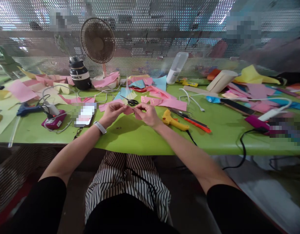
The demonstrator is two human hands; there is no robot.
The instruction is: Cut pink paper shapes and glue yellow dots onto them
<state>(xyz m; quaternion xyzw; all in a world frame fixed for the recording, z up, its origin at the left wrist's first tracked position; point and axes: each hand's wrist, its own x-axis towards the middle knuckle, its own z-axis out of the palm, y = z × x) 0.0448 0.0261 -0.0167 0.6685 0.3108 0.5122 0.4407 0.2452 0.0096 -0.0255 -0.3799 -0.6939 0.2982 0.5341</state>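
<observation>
My left hand [112,112] and my right hand [148,114] are raised over the green table, close together. Both pinch a small piece of pink paper [128,111] stretched between their fingertips. Just behind them lies a pair of black-handled scissors [132,102]. Around the scissors are pink sheets [168,102] and a light blue sheet [161,84]. To the right of my right hand rests a yellow glue gun [174,121], its dark cord running off the front edge. A lit phone [85,114] lies left of my left wrist.
At the back stand a dark bottle [79,74], a fan [98,40] and a white-clear bottle [176,69]. A purple power strip [54,121] and blue glue gun [29,109] lie left. An orange-and-black tool [197,124] lies right, near white cables [189,97].
</observation>
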